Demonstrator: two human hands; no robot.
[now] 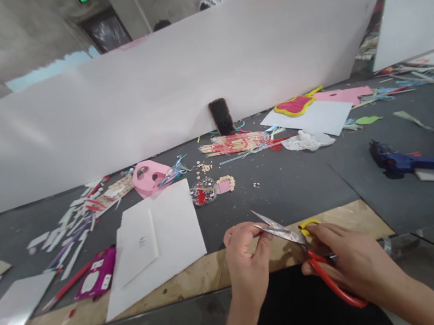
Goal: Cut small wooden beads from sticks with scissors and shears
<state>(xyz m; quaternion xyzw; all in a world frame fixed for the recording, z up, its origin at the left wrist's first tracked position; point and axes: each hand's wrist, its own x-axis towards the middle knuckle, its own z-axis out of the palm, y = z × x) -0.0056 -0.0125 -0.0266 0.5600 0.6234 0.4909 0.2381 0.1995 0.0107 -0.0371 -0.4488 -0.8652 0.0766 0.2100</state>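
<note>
Grey table (pixel 307 180), white partition (pixel 186 79) beyond scissors (pixel 286 230)

Scissors (pixel 291 234), red/yel handles, blades slightly open, tips up-left

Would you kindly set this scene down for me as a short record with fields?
Right hand: grips the red-and-yellow scissors by the handles
Left hand: fingers pinched at the scissor blades; what they hold is too small to tell
Table, front: white paper sheets, pink packet
Back: phone leaning on white board
Right side: blue glue gun
</note>
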